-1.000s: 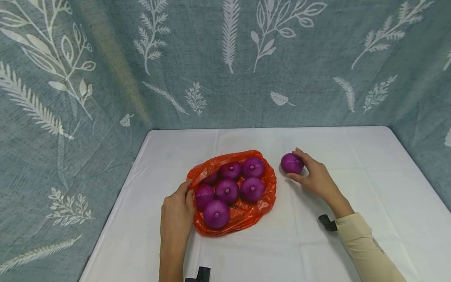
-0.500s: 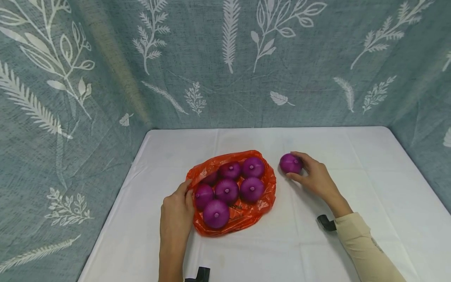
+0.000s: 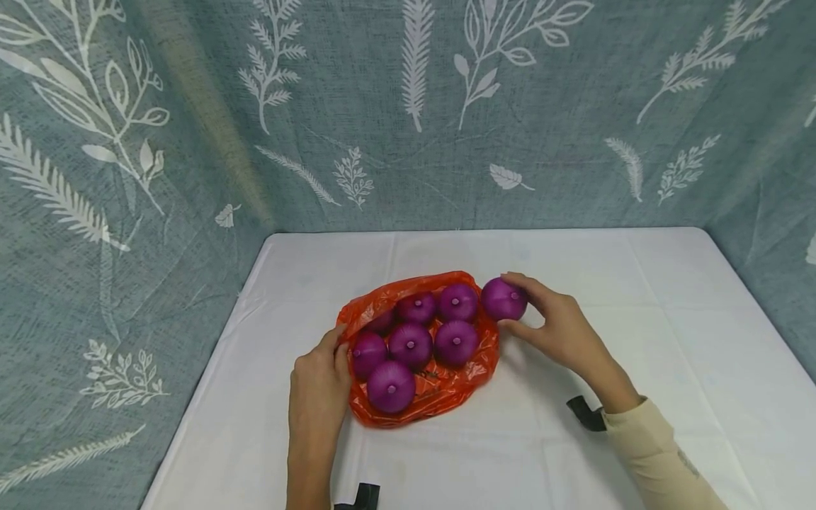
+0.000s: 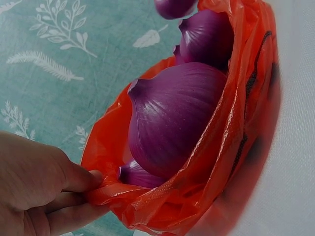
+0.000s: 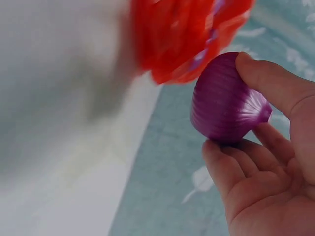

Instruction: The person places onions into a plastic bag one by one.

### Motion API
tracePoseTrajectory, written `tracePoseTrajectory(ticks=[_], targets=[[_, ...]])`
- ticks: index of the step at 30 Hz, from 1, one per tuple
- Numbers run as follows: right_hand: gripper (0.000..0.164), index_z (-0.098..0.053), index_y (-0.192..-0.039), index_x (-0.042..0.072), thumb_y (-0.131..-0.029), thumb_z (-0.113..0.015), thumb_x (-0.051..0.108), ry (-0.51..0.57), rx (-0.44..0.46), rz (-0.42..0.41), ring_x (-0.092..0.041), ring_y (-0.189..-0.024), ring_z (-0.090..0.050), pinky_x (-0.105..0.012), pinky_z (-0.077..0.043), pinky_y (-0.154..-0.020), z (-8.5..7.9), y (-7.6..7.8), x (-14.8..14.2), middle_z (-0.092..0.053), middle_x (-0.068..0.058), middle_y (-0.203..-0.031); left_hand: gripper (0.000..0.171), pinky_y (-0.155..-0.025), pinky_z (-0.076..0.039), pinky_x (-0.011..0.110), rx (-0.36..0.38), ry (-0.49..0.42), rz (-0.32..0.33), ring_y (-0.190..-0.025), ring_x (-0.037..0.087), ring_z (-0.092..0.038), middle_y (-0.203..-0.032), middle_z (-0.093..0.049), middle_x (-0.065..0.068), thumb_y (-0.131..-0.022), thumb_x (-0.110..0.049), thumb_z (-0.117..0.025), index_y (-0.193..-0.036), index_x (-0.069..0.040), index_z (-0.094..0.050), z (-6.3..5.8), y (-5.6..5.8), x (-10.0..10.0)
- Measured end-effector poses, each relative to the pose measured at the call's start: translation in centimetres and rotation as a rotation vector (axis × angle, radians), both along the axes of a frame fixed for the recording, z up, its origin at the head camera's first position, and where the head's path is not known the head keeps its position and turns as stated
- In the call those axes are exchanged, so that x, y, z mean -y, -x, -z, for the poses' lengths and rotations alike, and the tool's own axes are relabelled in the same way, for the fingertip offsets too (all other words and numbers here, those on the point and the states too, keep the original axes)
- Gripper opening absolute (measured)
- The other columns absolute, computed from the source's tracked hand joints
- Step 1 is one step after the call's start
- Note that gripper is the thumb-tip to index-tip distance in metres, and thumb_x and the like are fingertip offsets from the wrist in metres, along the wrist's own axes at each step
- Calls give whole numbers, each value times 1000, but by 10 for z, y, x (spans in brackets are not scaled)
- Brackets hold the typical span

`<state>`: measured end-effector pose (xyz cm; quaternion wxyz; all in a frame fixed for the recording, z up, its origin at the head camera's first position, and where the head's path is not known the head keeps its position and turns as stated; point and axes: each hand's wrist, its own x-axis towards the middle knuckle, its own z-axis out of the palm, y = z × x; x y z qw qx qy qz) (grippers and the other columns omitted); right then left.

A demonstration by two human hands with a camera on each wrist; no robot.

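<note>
An orange-red plastic bag (image 3: 440,386) lies with its mouth spread on the table, several purple onions (image 3: 411,346) inside it. My left hand (image 3: 321,386) pinches the bag's left rim between thumb and fingers, as the left wrist view also shows. At the bag's right rim, my right hand (image 3: 561,326) holds one more purple onion (image 3: 504,299) between thumb and fingertips. In the right wrist view this onion (image 5: 224,101) is raised off the table, its pointed neck turned toward the palm. One onion in the bag is partly hidden under the left rim.
A white cloth (image 3: 637,319) covers the table. Grey-green curtain (image 3: 395,177) with white leaf prints hangs behind and along both sides. Black straps with a bent piece (image 3: 586,413) sit at the wrists.
My right hand has lifted its onion from the table and carried it left to the bag's right rim. My left hand and the bag have stayed in place.
</note>
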<state>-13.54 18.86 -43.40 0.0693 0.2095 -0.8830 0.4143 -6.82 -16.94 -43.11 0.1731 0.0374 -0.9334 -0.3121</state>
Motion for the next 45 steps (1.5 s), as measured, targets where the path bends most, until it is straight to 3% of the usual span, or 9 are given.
tracePoseTrajectory(ticks=[9,17,24,36,45], targets=[[78,-50,-157,25,-90,-88,22,-4,4,-113,-26,-143,-55,-45,-50,-114,-21,-23,30,-52,1,-160,34,-87,-63,52,6,5,-8,-103,42,-76,-123,-73,26,-102,-3,-67,-136,3,-68,-1,0,-3],[78,-52,-157,30,-88,-89,24,-8,42,-233,-19,-137,-61,-41,-57,-106,-18,-42,53,-54,6,-157,35,-88,-63,53,16,-2,-15,-106,43,-75,-125,-72,26,-102,-3,-67,-136,3,-68,-2,-1,-4],[79,-49,-159,27,-90,-87,25,-65,71,-359,-16,-146,-51,-39,-54,-109,-11,-53,68,-49,6,-162,35,-88,-63,53,20,-8,-18,-106,42,-75,-125,-72,26,-103,-3,-66,-137,2,-68,-2,-1,-4],[69,-55,-155,24,-92,-85,27,-186,95,-417,-17,-153,-41,-36,-55,-107,9,-63,79,-48,3,-164,36,-87,-63,53,27,-7,-24,-104,41,-76,-125,-73,25,-102,-3,-67,-138,0,-67,-3,-3,-4],[69,-54,-156,24,-94,-83,29,-284,87,-384,-20,-150,-48,-37,-59,-102,16,-64,80,-45,0,-166,36,-86,-63,53,28,-11,-23,-104,41,-76,-125,-73,25,-102,-3,-68,-138,0,-68,-3,-3,-4]])
